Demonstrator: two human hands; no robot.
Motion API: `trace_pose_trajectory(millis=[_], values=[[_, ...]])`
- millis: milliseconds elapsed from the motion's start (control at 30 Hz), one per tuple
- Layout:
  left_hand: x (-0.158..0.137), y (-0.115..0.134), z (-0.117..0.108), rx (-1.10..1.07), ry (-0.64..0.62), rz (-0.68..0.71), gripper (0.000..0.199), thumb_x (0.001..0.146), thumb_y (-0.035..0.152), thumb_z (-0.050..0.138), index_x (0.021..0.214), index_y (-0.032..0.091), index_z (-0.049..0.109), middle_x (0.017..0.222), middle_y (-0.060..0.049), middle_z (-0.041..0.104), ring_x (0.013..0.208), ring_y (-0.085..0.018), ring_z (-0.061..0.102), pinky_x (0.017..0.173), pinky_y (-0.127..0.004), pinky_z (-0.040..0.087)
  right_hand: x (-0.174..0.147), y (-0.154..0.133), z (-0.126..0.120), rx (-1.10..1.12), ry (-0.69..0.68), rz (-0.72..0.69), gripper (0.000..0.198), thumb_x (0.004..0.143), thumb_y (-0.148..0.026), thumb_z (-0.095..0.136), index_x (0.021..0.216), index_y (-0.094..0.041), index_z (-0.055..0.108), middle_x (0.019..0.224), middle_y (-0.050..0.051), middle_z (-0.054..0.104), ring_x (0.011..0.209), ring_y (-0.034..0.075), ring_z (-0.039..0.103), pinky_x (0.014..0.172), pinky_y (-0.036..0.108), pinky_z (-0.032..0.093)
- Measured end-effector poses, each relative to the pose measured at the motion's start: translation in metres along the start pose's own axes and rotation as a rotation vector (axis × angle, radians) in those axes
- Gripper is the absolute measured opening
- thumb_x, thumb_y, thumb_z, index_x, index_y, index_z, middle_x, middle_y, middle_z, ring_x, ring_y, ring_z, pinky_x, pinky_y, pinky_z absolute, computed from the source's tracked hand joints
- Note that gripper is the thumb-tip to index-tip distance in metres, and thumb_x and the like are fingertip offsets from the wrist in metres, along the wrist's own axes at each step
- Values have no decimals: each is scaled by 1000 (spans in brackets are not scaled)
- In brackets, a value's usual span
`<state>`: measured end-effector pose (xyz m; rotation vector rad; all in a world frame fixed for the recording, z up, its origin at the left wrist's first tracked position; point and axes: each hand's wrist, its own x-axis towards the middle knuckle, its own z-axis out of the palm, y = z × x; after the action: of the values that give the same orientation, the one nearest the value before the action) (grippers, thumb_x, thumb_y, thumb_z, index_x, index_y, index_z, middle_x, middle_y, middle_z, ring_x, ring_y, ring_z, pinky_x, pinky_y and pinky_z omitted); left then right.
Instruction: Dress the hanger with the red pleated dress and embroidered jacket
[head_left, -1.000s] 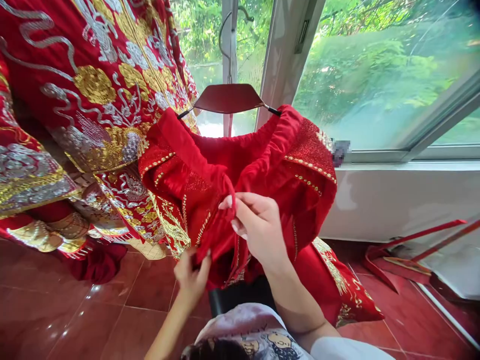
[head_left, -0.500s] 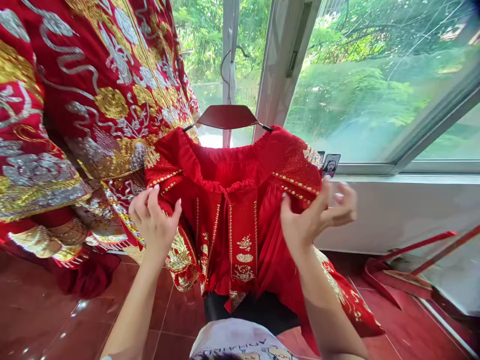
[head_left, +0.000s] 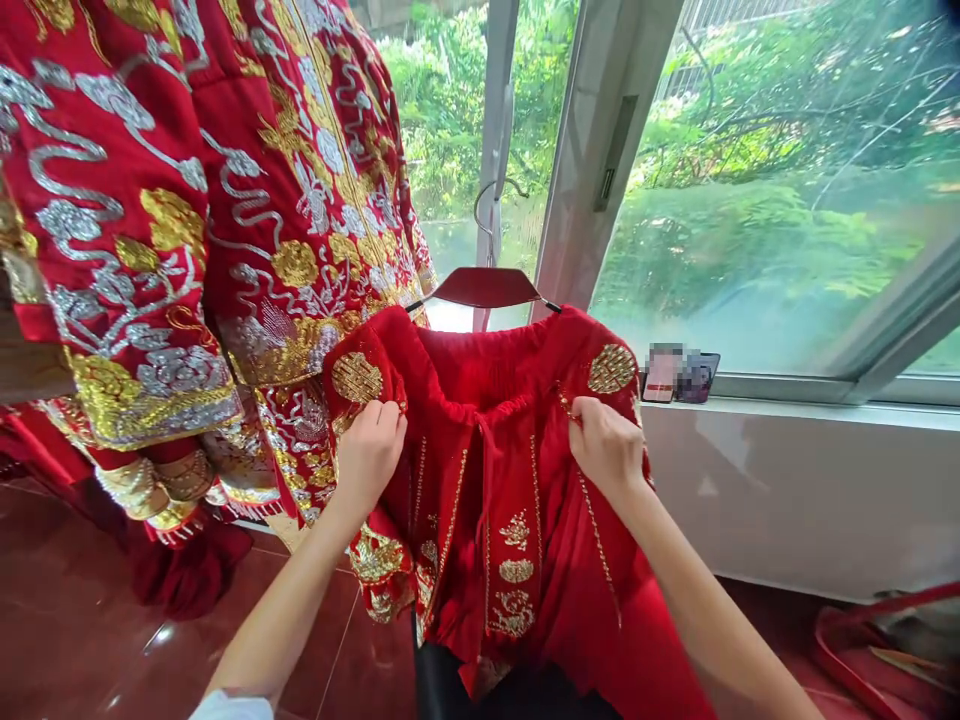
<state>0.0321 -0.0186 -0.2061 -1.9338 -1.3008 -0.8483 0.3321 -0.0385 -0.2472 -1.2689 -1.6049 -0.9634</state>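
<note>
Sunlit windows (head_left: pixel 750 230) stand beyond the red garment (head_left: pixel 516 470), which hangs from a hanger (head_left: pixel 484 286) at the middle of the scene. Curled closed, the left hand (head_left: pixel 371 445) grips cloth by its left shoulder; the right hand (head_left: pixel 609 445), also closed, grips cloth by its right. Embroidered robes (head_left: pixel 296 262) hang to the left; two phone-like items (head_left: pixel 661 385) stand on the white sill (head_left: pixel 795 412), far right.

We see a left window (head_left: pixel 444 140) and a right window (head_left: pixel 757 260), divided by a pale metal frame (head_left: pixel 596 150); beyond the glass we note green trees (head_left: pixel 750 170) in daylight. A pale sill (head_left: pixel 802 410) runs below the right window, above a whitish wall (head_left: pixel 757 510) marked by lighter patches. We observe a floor (head_left: pixel 356 660) of glossy dark-red tiles with bright reflections (head_left: pixel 161 636) at lower left.
</note>
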Motion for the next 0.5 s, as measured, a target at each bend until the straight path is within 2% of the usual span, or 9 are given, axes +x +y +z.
trace_pose_trajectory(millis=[133,233,300,367,433,500], values=[[1,9,21,-22,-40,-95,19,90,19,46,72,19,53,71,-5,57,63,-18,56,57,-28,33,5,2,16,30,56,-72,14,79,-8,45,71,-19,49,54,-1,54,48,12,50,51,23,33],[3,13,27,-47,-86,-123,22,91,20,43,72,19,53,72,-5,58,64,-18,57,58,-28,34,3,-6,13,86,100,-58,17,81,-8,45,69,-19,48,54,-2,55,48,11,50,52,21,35],[5,12,25,-45,-138,-135,20,91,20,43,74,19,54,75,-5,59,66,-18,58,58,-27,34,2,-9,8,93,65,-32,18,81,-8,43,69,-19,48,54,-1,55,48,11,50,51,22,33],[10,6,15,-35,-221,-126,17,91,20,43,80,19,56,81,-5,62,66,-18,59,56,-28,32,6,-7,-2,97,-57,-36,16,83,-13,45,69,-19,50,55,-1,57,47,11,50,49,24,30],[22,-5,-5,-37,-301,-103,19,91,30,45,79,21,56,78,-4,63,61,-18,56,52,-29,28,19,2,-16,170,-173,-9,14,85,-24,50,72,-19,52,54,-2,55,45,11,47,47,24,28],[42,-20,-28,-42,-270,-106,30,89,45,46,74,21,55,72,-3,61,60,-18,54,54,-29,30,43,19,-31,263,-156,86,18,84,-36,55,77,-19,56,56,-2,55,46,10,46,49,24,31]])
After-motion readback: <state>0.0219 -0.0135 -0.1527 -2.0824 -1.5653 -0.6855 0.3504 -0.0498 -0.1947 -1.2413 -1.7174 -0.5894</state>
